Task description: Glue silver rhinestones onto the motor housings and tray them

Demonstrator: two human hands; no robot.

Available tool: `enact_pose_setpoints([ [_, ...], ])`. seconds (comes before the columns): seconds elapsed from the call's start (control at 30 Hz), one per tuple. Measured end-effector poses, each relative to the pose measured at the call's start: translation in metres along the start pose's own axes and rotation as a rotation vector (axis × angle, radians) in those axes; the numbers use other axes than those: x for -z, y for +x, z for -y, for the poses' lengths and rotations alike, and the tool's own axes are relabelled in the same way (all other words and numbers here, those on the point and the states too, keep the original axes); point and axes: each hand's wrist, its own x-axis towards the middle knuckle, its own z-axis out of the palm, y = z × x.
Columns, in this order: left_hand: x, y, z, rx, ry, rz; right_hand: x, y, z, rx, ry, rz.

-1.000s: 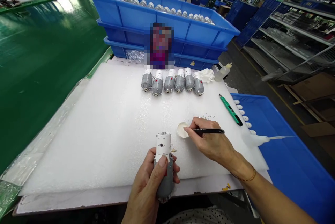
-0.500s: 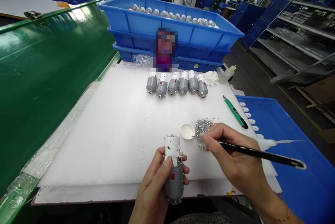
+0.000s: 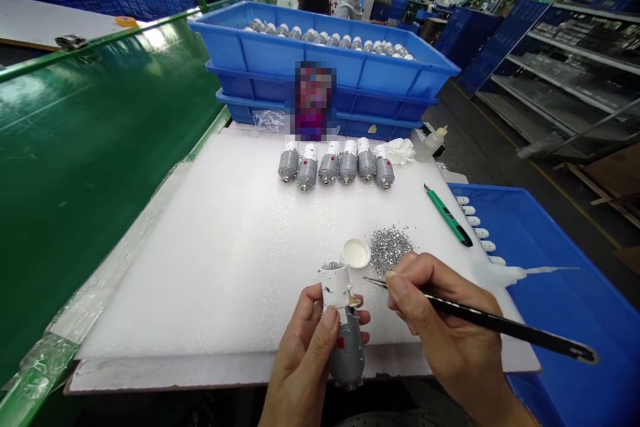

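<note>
A white-and-grey, capsule-shaped, plastic-looking model (image 3: 347, 350) is in the person's left hand (image 3: 305, 350), above the near edge of the table (image 3: 240, 374). Its white end points up and away, its rounded grey end down toward the person. The left fingers are clamped on it: the thumb lies across the near face where white meets grey, and the other fingers wrap behind, their tips showing past the right side. The white end stands out beyond the fingers, as does the grey base, which bears a small red mark.

The right hand (image 3: 447, 327) has its thumb and fingers pinched on slim black metal tweezers (image 3: 505, 326). The tips point left, near the model's white end but apart from it; whether they grip anything is too small to tell.

Just beyond the model sits a small round white dish (image 3: 357, 253) with pale contents, beside a scatter of tiny silvery pieces (image 3: 391, 249). All rest on a white foam sheet (image 3: 200, 267). A green-and-black utility knife (image 3: 447, 215) lies farther right. Toward the back stand six similar white-and-grey models (image 3: 329, 164) in a row, before stacked blue plastic crates (image 3: 380, 74).
</note>
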Motion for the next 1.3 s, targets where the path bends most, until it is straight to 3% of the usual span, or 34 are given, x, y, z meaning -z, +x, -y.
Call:
enact_pose_setpoints([
  [0.3, -0.0014, 0.0028, 0.005, -0.045, 0.061, 0.016, -0.0065, -0.0052, -0.0031, 0.016, -0.01, 0.006],
  [0.53, 0.0004, -0.0008, -0.0017, 0.046, -0.006, -0.044, -0.0025, -0.0023, -0.0021, 0.067, -0.025, -0.035],
  [0.83, 0.0017, -0.0003, 0.0029, -0.005, 0.14, -0.101, 0.0018, -0.0064, -0.0051, 0.046, -0.053, -0.025],
  [1.17, -0.0031, -0.0034, -0.0038, 0.051, -0.076, -0.132, 0.0014, -0.0052, -0.0033, 0.033, 0.002, -0.051],
  [1.3, -0.0006, -0.0002, -0.0021, 0.082, -0.158, -0.05, -0.0001, -0.0027, -0.0013, 0.05, 0.011, -0.049],
])
